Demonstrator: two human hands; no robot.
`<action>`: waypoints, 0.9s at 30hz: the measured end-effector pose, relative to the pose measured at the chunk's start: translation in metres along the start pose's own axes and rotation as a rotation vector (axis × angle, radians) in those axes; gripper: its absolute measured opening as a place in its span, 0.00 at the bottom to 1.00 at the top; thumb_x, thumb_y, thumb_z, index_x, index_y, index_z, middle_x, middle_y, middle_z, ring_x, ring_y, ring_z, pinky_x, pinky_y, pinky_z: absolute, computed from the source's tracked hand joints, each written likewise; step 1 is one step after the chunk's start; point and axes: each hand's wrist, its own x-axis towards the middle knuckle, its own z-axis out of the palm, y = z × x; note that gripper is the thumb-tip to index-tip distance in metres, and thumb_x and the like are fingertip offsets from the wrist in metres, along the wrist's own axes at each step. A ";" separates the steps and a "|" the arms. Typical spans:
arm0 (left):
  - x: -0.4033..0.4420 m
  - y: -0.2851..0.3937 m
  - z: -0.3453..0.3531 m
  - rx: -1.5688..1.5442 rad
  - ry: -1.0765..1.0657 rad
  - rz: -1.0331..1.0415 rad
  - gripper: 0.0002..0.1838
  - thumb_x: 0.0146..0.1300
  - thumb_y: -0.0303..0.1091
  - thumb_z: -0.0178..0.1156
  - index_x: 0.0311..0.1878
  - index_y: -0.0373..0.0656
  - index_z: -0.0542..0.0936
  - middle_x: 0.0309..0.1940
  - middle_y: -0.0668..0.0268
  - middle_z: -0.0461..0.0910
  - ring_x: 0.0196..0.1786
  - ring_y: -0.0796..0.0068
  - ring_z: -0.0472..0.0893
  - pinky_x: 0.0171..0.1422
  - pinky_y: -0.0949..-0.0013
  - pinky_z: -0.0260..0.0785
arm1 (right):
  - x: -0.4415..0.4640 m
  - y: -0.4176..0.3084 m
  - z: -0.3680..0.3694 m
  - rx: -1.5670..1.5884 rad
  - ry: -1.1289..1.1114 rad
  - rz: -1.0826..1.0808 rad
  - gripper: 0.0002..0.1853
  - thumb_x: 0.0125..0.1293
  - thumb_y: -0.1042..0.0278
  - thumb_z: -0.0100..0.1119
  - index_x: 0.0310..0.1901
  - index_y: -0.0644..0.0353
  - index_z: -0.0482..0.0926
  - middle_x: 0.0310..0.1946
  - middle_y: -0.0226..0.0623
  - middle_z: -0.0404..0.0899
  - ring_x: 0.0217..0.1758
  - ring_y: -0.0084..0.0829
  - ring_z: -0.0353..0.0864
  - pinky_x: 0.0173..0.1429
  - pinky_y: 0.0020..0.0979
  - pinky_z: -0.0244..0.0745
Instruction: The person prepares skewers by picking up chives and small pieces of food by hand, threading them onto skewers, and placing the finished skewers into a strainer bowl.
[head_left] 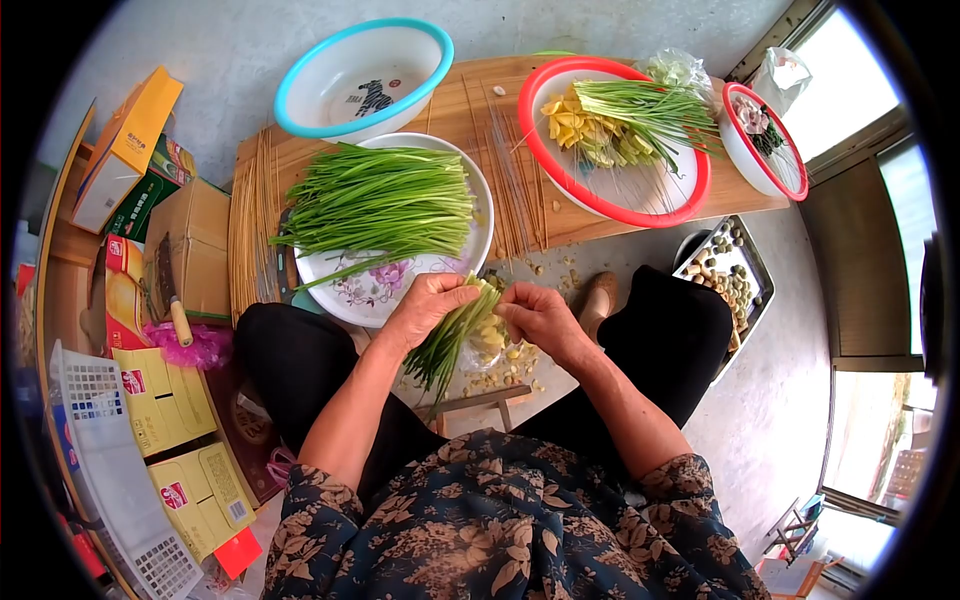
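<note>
Left hand point(437, 303) clamped on garlic chive bundle point(448, 340); right hand point(535, 315) at three o'clock, cannot tell whether pinching stems.

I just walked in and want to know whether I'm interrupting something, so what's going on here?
A seated person has both hands at a bunch of green stalks, above the floor between the knees. The left hand grips it; the right hand is at its pale end, though exactly what the fingers pinch is hard to see. A larger pile of stalks lies on the flowered plate, while the big red-rimmed basin holds more stalks and yellow pieces.
</note>
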 end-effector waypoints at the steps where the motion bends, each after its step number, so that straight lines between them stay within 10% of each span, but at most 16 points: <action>1: -0.001 0.001 0.001 -0.003 -0.001 0.002 0.12 0.62 0.37 0.65 0.38 0.35 0.82 0.26 0.74 0.79 0.27 0.88 0.73 0.30 0.82 0.67 | 0.000 0.001 0.000 0.014 -0.007 0.003 0.07 0.68 0.69 0.54 0.33 0.61 0.74 0.17 0.26 0.73 0.20 0.15 0.66 0.24 0.21 0.57; 27: 0.000 -0.008 -0.003 -0.118 -0.032 -0.022 0.11 0.65 0.29 0.59 0.47 0.32 0.79 0.40 0.62 0.83 0.41 0.75 0.81 0.49 0.72 0.75 | -0.005 -0.012 0.002 0.031 -0.003 -0.020 0.04 0.67 0.73 0.53 0.40 0.63 0.72 0.17 0.27 0.73 0.20 0.17 0.70 0.25 0.21 0.61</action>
